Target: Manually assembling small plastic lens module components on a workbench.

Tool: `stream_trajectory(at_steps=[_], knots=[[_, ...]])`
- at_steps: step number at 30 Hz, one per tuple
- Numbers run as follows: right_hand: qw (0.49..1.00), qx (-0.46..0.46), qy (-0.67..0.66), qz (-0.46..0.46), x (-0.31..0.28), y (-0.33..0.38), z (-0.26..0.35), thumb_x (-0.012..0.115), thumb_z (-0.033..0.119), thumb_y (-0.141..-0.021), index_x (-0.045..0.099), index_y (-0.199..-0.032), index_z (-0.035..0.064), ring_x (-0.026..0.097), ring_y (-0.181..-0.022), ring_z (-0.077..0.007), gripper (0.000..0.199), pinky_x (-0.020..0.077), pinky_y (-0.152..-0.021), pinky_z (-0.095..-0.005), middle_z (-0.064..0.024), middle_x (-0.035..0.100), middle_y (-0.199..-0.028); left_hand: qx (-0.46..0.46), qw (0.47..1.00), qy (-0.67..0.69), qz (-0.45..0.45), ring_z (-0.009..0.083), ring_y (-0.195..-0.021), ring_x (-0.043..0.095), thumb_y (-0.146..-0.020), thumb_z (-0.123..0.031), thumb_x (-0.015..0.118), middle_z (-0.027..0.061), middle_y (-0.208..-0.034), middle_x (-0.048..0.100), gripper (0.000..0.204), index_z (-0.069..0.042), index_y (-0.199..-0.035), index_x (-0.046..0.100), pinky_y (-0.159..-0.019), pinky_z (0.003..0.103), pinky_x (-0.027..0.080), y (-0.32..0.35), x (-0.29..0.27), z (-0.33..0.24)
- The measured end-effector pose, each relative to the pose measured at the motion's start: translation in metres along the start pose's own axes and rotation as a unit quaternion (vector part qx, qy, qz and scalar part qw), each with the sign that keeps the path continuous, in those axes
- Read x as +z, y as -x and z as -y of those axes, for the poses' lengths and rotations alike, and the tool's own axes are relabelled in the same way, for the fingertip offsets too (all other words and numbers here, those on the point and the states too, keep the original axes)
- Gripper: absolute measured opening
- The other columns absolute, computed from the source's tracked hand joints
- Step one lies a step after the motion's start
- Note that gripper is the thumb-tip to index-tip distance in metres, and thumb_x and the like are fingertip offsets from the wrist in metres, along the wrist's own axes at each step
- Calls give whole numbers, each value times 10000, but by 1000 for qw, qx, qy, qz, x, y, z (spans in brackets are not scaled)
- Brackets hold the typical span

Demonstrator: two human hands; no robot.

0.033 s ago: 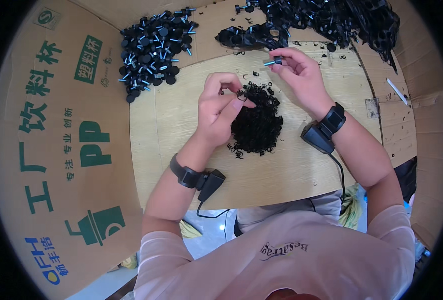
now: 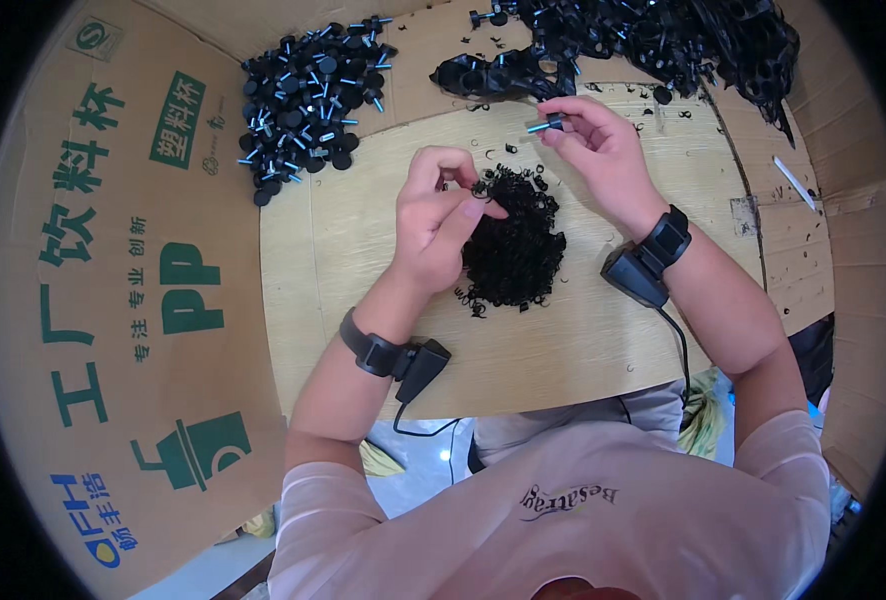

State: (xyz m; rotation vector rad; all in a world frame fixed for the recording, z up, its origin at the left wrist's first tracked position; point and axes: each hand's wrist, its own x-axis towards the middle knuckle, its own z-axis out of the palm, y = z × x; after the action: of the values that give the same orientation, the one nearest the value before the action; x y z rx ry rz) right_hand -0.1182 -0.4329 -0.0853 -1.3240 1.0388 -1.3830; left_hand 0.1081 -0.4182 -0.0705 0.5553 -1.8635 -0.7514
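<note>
Between the thumb and fingers of my right hand [image 2: 603,150] is a black-headed bolt [image 2: 555,122], its bare metal shank pointing left. My left hand [image 2: 433,220] is closed at the upper left edge of a heap of curly black scraps [image 2: 513,245]. Its thumb and fingers come together there, and a small dark curl shows at their tips. Whether that curl is gripped or lies on the heap, I cannot tell.
A pile of similar black-headed bolts [image 2: 303,100] lies at the far left. Tangled black sheet material [image 2: 653,35] with bolts among it lies at the far right. A white stick [image 2: 794,183] rests on the right. A cardboard wall [image 2: 163,290] stands on the left.
</note>
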Motion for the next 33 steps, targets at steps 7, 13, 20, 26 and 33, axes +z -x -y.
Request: stream_trajectory(at_steps=[7, 13, 20, 26, 33], knots=[[1000, -27, -12, 8, 1, -2, -2, 649, 3, -880, 646, -1102, 24, 545, -784, -31, 223, 464, -707, -178, 26, 560, -939, -18, 997, -58, 52, 181, -708, 548, -816, -51, 587, 118, -892, 593, 137, 35, -772, 683, -606, 265, 434, 3, 3, -7], [999, -20, -24, 26, 2, -3, -6, 654, 0, -866, 651, -1058, 8, 530, -830, -45, 192, 459, -748, -191, 13, 556, -961, 3, 995, -80, 54, 168, -690, 623, -726, 30, 580, 127, -820, 664, 200, 27, -897, 685, -595, 254, 458, 2, -1, -8], [991, -94, -13, 98, 10, 11, 6, 668, -65, -836, 632, -1086, -10, 598, -937, -112, 259, 519, -843, -251, -53, 525, -1110, -72, 989, -119, -49, 139, -658, 585, -856, 17, 612, 84, -761, 637, 120, 14, -961, 669, -596, 241, 449, -4, 6, -10], [979, -115, 17, 165, 22, 24, 16, 688, -78, -814, 633, -1091, -4, 610, -996, -157, 293, 539, -889, -291, -71, 544, -1111, -58, 985, -161, 23, 114, -600, 506, -897, -97, 650, 43, -688, 585, 90, -9, -888, 672, -548, 266, 396, 1, -3, 1], [975, -114, 60, 182, 21, 27, 20, 712, -45, -803, 626, -1138, 5, 590, -1090, -181, 349, 512, -949, -312, -87, 573, -1167, -198, 979, 32, 31, 57, -625, 478, -909, -118, 630, -4, -692, 595, 137, 5, -873, 680, -545, 247, 386, 1, -3, -3]])
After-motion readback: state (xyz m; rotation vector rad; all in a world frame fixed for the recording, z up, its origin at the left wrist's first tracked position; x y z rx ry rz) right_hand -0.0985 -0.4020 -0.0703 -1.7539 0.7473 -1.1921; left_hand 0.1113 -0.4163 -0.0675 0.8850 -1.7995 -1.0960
